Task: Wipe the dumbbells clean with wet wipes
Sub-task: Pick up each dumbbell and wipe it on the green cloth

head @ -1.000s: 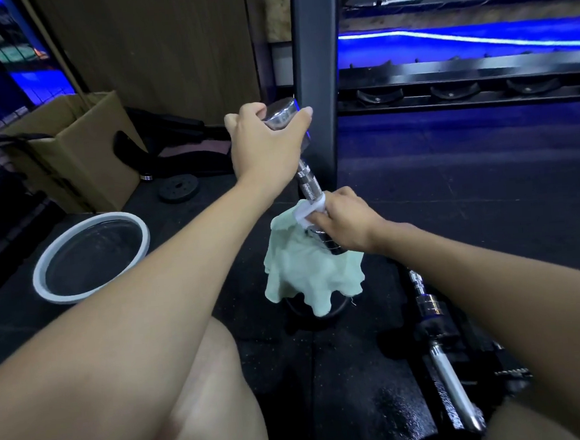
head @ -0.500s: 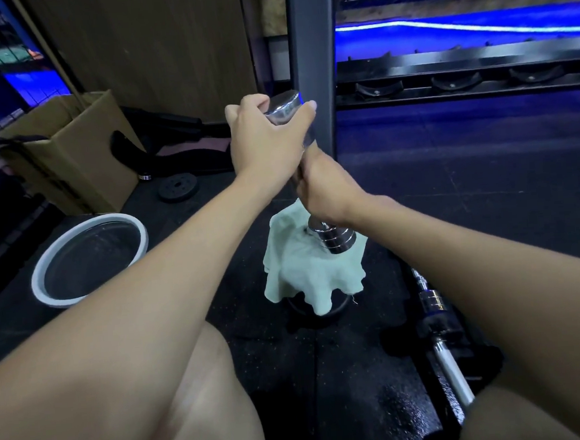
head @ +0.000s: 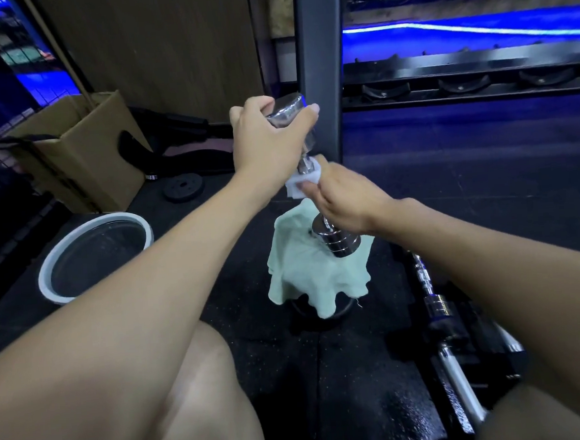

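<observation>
A chrome dumbbell [head: 337, 240] stands tilted on end, its lower head resting on a pale green cloth [head: 306, 273] draped over a dark round object. My left hand [head: 269, 142] grips the dumbbell's upper head. My right hand [head: 345, 202] is wrapped around the handle, pressing a white wet wipe [head: 301, 184] against it just below the upper head. The handle is mostly hidden by my hand and the wipe.
A second chrome dumbbell [head: 439, 312] lies on the black rubber floor at the right. A white-rimmed basin [head: 48, 271] sits at the left, a cardboard box [head: 81, 155] behind it. A grey steel post [head: 320, 63] rises behind the hands. A small weight plate [head: 182, 187] lies on the floor.
My right hand with the wipe slid up the handle from near the lower head, then came slightly back down. My left hand kept its grip on the top head.
</observation>
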